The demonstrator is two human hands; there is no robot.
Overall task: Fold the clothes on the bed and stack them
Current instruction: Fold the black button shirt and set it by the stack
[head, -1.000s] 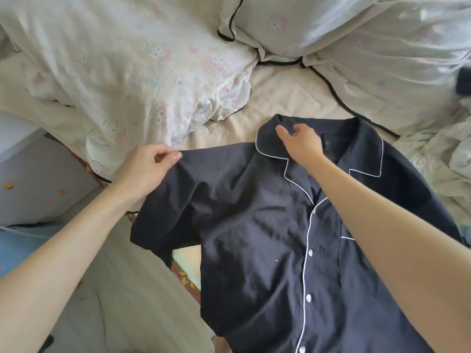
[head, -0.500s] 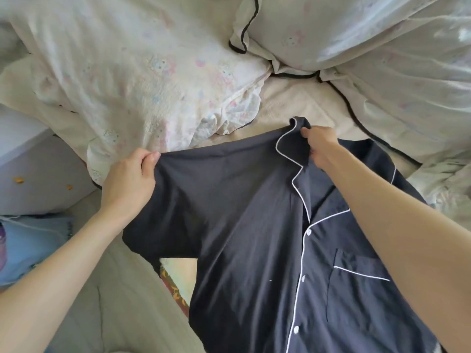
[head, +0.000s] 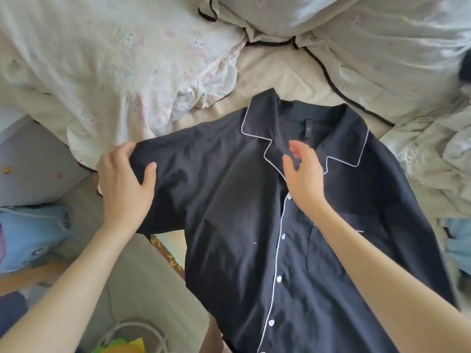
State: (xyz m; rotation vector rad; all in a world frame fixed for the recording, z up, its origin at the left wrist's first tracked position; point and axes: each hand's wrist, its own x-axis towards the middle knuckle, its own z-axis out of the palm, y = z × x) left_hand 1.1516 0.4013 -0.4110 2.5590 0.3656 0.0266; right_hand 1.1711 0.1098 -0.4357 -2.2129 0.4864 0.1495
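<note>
Dark shirt (head: 242, 212) spread face-up on the bed (head: 275, 72), left hand (head: 122, 179) gripping the sleeve end, right hand (head: 303, 169) loose over the collar — sleeve fold-in looks next.

Just two bare arms coming in from about 7 and 5 o'clock, no sleeves anywhere up to the frame edge. The left hand (head: 122, 184) and right hand (head: 304, 174) have no gloves, rings, watch or bracelets showing. Nails look short and unpainted.
</note>
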